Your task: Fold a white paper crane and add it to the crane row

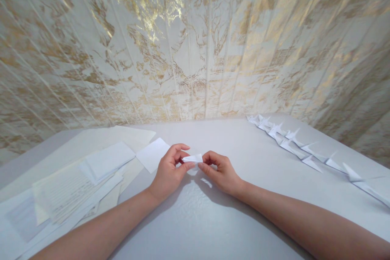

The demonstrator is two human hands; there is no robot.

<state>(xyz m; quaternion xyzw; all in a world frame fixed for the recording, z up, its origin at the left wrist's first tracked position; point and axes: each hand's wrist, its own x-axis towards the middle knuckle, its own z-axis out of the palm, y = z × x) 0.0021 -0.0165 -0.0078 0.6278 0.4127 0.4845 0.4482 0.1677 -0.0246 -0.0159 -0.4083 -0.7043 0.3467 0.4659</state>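
Between my two hands, a small folded piece of white paper (193, 158) is held just above the white table. My left hand (171, 166) pinches its left end between thumb and fingers, with the index finger raised over it. At the right end, my right hand (219, 170) grips the paper between thumb and curled fingers. A square sheet of white paper (152, 155) lies flat just beyond my left hand. Folded paper cranes (276, 132) stand in rows on the right side of the table.
Loose sheets and printed pages (70, 189) overlap in a pile on the left. Stacked white paper (109, 158) tops that pile. Behind the white table (195, 227) hangs a white and gold patterned curtain (195, 48). More cranes (353, 172) sit near the table's right edge.
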